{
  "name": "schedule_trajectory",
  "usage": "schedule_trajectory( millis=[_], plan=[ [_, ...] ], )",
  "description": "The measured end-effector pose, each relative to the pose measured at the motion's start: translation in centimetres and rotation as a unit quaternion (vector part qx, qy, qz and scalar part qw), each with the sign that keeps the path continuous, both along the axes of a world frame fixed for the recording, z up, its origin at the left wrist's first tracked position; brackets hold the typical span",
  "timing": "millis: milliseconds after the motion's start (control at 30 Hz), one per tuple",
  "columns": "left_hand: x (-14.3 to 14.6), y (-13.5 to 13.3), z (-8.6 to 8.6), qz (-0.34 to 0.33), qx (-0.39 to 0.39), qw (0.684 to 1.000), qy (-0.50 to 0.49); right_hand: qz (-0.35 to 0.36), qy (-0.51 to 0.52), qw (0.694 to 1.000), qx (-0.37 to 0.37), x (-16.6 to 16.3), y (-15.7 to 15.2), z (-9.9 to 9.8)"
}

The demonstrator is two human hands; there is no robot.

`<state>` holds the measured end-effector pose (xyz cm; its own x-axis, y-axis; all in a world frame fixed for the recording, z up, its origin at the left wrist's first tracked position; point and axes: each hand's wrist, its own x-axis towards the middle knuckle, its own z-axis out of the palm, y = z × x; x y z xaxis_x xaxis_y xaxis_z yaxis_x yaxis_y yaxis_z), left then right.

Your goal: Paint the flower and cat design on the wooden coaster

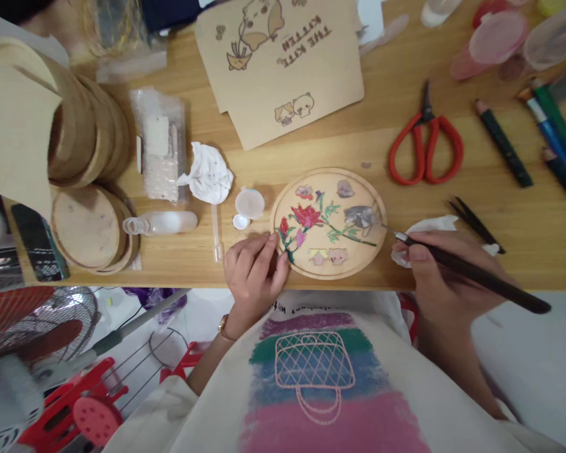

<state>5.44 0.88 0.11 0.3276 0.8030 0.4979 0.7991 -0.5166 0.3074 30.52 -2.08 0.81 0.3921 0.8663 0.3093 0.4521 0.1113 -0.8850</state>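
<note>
A round wooden plaque painted with red flowers, green stems and small animals lies near the table's front edge. My left hand rests on its left rim, fingers curled and pinching the edge. My right hand is closed around a dark paintbrush, whose tip touches the plaque's right side by a grey painted figure. A white tissue lies under the brush hand.
Red scissors, black tweezers and coloured pencils lie at the right. A printed wooden board lies behind. To the left are a crumpled tissue, small caps, a clear bottle and stacked wooden discs.
</note>
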Motion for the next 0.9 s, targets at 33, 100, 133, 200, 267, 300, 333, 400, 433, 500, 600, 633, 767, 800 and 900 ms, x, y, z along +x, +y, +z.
schedule_trajectory(
  millis=[33,100,133,200,267,300,333,400,433,500,600,633,767,800,900],
  plan=[
    [0.02,0.02,0.01,0.001,0.003,1.000,0.001,-0.002,-0.002,1.000,0.001,0.00,0.01,0.00],
    [0.04,0.04,0.03,0.004,0.003,1.000,0.001,-0.002,-0.004,1.000,0.003,-0.02,0.02,-0.01],
    [0.03,0.04,0.04,0.004,0.003,1.000,0.000,-0.001,-0.001,1.000,0.002,-0.04,0.01,-0.03],
    [-0.01,0.01,0.04,0.003,0.000,1.000,-0.001,0.000,0.005,1.000,-0.003,-0.06,-0.01,-0.09],
    [-0.08,-0.04,0.01,0.002,-0.003,1.000,0.000,-0.002,0.007,1.000,-0.004,-0.06,-0.03,-0.15],
    [-0.12,-0.07,-0.02,0.002,-0.004,1.000,0.000,-0.002,0.007,1.000,-0.001,-0.05,-0.04,-0.17],
    [-0.16,-0.09,-0.06,0.001,-0.004,1.000,0.000,0.000,0.008,1.000,0.003,-0.05,-0.04,-0.18],
    [-0.21,-0.14,-0.13,0.000,-0.003,1.000,0.000,0.002,0.012,1.000,0.002,-0.05,-0.03,-0.19],
    [-0.22,-0.16,-0.16,0.000,-0.004,1.000,0.001,0.004,0.014,1.000,-0.003,-0.06,-0.03,-0.19],
    [-0.21,-0.18,-0.18,0.000,-0.005,1.000,0.001,0.005,0.012,1.000,-0.013,-0.07,-0.04,-0.17],
    [-0.16,-0.17,-0.14,0.000,-0.005,1.000,-0.003,0.005,0.003,1.000,-0.020,-0.10,-0.06,-0.15],
    [-0.15,-0.16,-0.11,0.000,-0.005,1.000,-0.004,0.004,0.004,1.000,-0.022,-0.10,-0.06,-0.14],
    [-0.23,-0.09,-0.10,-0.001,-0.005,1.000,-0.003,0.000,0.008,1.000,-0.012,-0.11,-0.06,-0.12],
    [-0.26,-0.08,-0.11,-0.002,-0.004,1.000,-0.003,0.001,0.007,1.000,-0.012,-0.11,-0.07,-0.12],
    [-0.32,-0.09,-0.15,0.000,-0.003,1.000,-0.003,0.002,0.008,1.000,-0.021,-0.07,-0.17,-0.14]
  ],
)
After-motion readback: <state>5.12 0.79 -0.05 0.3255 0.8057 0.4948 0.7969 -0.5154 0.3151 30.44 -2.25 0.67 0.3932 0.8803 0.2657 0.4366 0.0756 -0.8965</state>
